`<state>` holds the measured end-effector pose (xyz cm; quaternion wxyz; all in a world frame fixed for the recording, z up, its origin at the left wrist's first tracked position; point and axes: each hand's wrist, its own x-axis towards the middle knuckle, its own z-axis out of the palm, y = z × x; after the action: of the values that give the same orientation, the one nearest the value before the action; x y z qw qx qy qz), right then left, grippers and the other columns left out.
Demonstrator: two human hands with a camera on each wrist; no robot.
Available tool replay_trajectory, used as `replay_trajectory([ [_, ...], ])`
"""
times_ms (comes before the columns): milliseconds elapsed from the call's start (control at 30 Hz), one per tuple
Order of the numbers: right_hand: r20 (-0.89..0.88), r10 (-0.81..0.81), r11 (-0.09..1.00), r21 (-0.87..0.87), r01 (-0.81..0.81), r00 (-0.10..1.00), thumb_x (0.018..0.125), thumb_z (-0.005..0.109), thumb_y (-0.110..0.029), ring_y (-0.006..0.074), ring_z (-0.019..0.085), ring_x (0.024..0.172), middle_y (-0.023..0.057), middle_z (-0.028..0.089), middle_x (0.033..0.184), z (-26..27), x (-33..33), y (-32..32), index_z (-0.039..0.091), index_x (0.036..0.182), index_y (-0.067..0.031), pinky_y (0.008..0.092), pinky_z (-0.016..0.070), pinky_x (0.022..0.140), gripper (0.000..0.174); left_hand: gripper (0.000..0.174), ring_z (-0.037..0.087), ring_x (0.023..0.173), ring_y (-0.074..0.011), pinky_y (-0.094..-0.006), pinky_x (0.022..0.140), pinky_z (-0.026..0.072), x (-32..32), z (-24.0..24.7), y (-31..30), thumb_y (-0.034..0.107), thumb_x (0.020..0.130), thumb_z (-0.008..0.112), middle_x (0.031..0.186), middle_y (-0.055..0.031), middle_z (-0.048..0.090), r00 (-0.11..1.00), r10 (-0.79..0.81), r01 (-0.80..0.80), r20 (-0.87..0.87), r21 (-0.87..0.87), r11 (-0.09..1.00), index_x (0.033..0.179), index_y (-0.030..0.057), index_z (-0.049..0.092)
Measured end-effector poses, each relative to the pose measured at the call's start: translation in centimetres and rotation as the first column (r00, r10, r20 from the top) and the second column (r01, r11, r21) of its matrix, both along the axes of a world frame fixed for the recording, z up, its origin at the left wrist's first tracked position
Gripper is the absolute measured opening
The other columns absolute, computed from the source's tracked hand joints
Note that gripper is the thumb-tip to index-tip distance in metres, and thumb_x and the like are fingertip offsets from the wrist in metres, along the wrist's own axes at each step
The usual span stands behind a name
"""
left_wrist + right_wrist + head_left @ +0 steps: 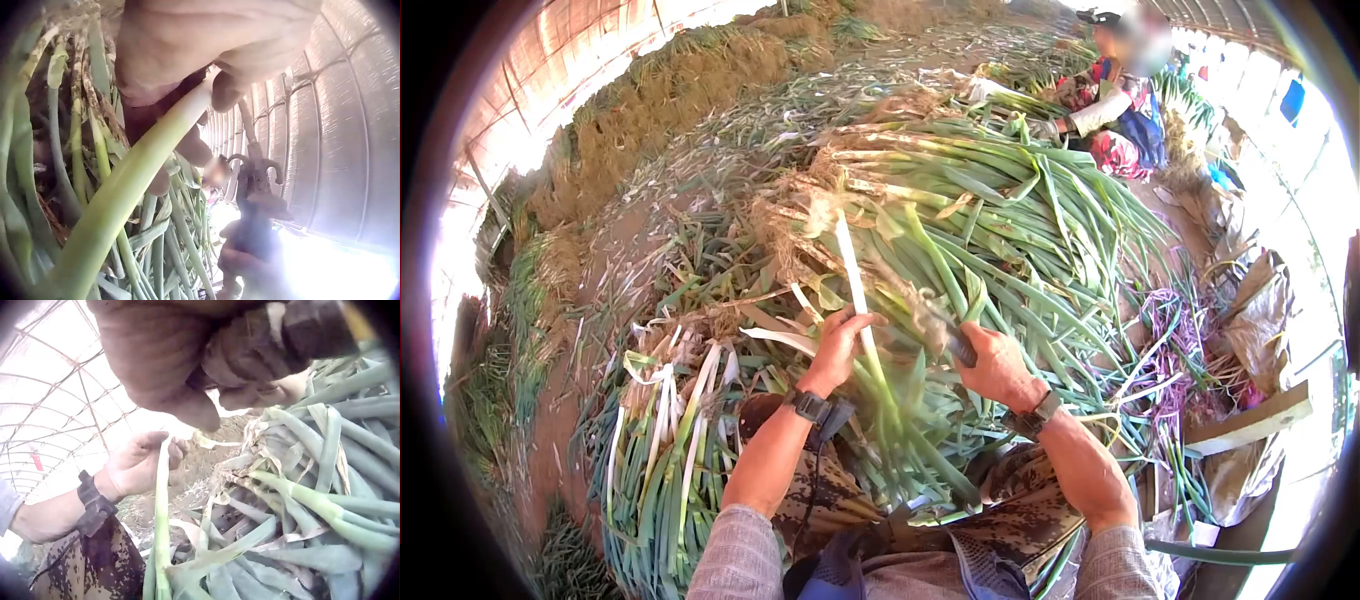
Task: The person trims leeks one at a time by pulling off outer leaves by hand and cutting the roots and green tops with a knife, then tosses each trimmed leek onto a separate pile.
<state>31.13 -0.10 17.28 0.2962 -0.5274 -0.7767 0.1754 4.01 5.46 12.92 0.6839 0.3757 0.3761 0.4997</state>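
My left hand (835, 352) grips a single green onion (853, 270) by its pale stem, root end pointing away and green leaves hanging toward my lap. Close up in the left wrist view, the stalk (119, 187) slants between thumb and fingers. My right hand (997, 370) is wrapped round a dark gun-shaped tool (957, 345), beside the onion. The left wrist view shows its thin nozzle and hooked parts, partly blurred. In the right wrist view its handle (262, 347) looks brown and wrapped. Beyond both hands lies a large pile of untrimmed green onions (1040, 230), roots to the left.
Cleaned green onions (665, 450) lie bundled with a white tie at my left. Peelings and leaf scraps (730, 150) litter the ground. Another person (1115, 110) sits at the far right. A wooden board (1250, 420) and a green hose (1220, 553) are at my right.
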Motion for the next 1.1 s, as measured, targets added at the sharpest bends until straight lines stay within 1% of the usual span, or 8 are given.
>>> replay_trajectory([
  [133, 0.162, 0.110, 0.987, -0.137, -0.088, 0.981, 0.076, 0.070, -0.020, 0.0430, 0.064, 0.080, 0.0208, 0.066, 0.081, -0.1, 1.1, 0.0, 0.063, 0.097, -0.0046, 0.0514, 0.0506, 0.071, 0.027, 0.016, 0.059, 0.062, -0.0179, -0.0405, 0.048, 0.0540, -1.1, -0.5, 0.0, 0.023, 0.095, 0.057, 0.082, -0.0088, 0.063, 0.981, 0.136, -0.118, 0.141, -0.130, 0.984, 0.092, 0.0066, 0.056],
  [267, 0.306, 0.142, 0.957, -0.287, -0.051, 0.941, 0.075, 0.070, -0.026, 0.0425, 0.064, 0.085, 0.0216, 0.067, 0.084, -1.2, 2.6, -0.3, 0.065, 0.097, -0.0051, 0.0517, 0.0509, 0.075, 0.031, 0.017, 0.044, 0.050, -0.0107, -0.0344, 0.036, 0.0430, -3.7, -2.1, 0.3, 0.020, 0.088, 0.070, 0.069, 0.0000, 0.050, 0.922, 0.383, -0.383, -0.054, -0.255, 0.888, 0.089, 0.0106, 0.056],
  [433, 0.295, 0.311, 0.911, -0.363, -0.195, 0.903, 0.075, 0.069, -0.025, 0.0425, 0.064, 0.084, 0.0218, 0.067, 0.084, -2.8, 2.2, -1.2, 0.065, 0.098, -0.0048, 0.0519, 0.0506, 0.075, 0.031, 0.013, 0.054, 0.054, -0.0169, -0.0421, 0.040, 0.0481, -7.1, -7.5, 0.9, 0.016, 0.091, 0.063, 0.076, -0.0071, 0.063, 0.830, 0.483, -0.548, -0.279, -0.245, 0.800, 0.090, 0.0034, 0.060],
  [633, 0.267, 0.343, 0.913, -0.320, -0.253, 0.900, 0.074, 0.063, -0.020, 0.0437, 0.064, 0.080, 0.0237, 0.066, 0.079, -3.8, 0.1, -0.9, 0.062, 0.098, -0.0007, 0.0533, 0.0491, 0.073, 0.031, 0.014, 0.063, 0.063, -0.0259, -0.0447, 0.050, 0.0531, -8.4, -10.5, 2.2, 0.007, 0.088, 0.062, 0.081, -0.0119, 0.064, 0.806, 0.505, -0.581, -0.310, -0.246, 0.776, 0.098, -0.0016, 0.061],
  [667, 0.269, 0.349, 0.911, -0.321, -0.258, 0.898, 0.074, 0.063, -0.020, 0.0437, 0.064, 0.080, 0.0237, 0.066, 0.079, -3.9, -0.2, -0.7, 0.062, 0.098, -0.0007, 0.0533, 0.0491, 0.073, 0.031, 0.017, 0.069, 0.074, -0.0299, -0.0522, 0.049, 0.0547, -8.9, -11.9, 2.5, 0.010, 0.092, 0.058, 0.091, -0.0159, 0.067, 0.820, 0.469, -0.546, -0.327, -0.202, 0.813, 0.103, -0.0036, 0.057],
  [800, 0.278, 0.373, 0.889, -0.381, -0.255, 0.885, 0.073, 0.062, -0.018, 0.0445, 0.064, 0.080, 0.0242, 0.066, 0.081, -3.4, -1.6, -0.5, 0.062, 0.099, -0.0002, 0.0540, 0.0491, 0.074, 0.031, 0.018, 0.069, 0.071, -0.0330, -0.0527, 0.049, 0.0536, -9.9, -16.2, 4.1, 0.008, 0.091, 0.054, 0.088, -0.0183, 0.066, 0.821, 0.408, -0.492, -0.400, -0.131, 0.860, 0.101, -0.0062, 0.058],
  [933, 0.270, 0.372, 0.903, -0.327, -0.278, 0.888, 0.073, 0.064, -0.018, 0.0449, 0.064, 0.081, 0.0242, 0.067, 0.082, -4.6, -1.6, -0.4, 0.062, 0.099, -0.0007, 0.0537, 0.0498, 0.074, 0.031, 0.015, 0.068, 0.068, -0.0318, -0.0520, 0.046, 0.0516, -9.2, -14.8, 3.4, 0.007, 0.090, 0.054, 0.084, -0.0163, 0.065, 0.781, 0.399, -0.517, -0.480, -0.138, 0.845, 0.097, -0.0055, 0.060],
  [1100, 0.285, 0.355, 0.894, -0.381, -0.235, 0.890, 0.072, 0.062, -0.016, 0.0441, 0.064, 0.086, 0.0241, 0.067, 0.087, -3.8, -1.1, -0.6, 0.062, 0.107, -0.0023, 0.0534, 0.0502, 0.077, 0.038, 0.013, 0.057, 0.053, -0.0203, -0.0416, 0.039, 0.0457, -8.0, -11.1, 2.3, 0.011, 0.089, 0.067, 0.074, -0.0086, 0.061, 0.881, 0.335, -0.437, -0.334, -0.302, 0.848, 0.091, -0.0014, 0.063],
])
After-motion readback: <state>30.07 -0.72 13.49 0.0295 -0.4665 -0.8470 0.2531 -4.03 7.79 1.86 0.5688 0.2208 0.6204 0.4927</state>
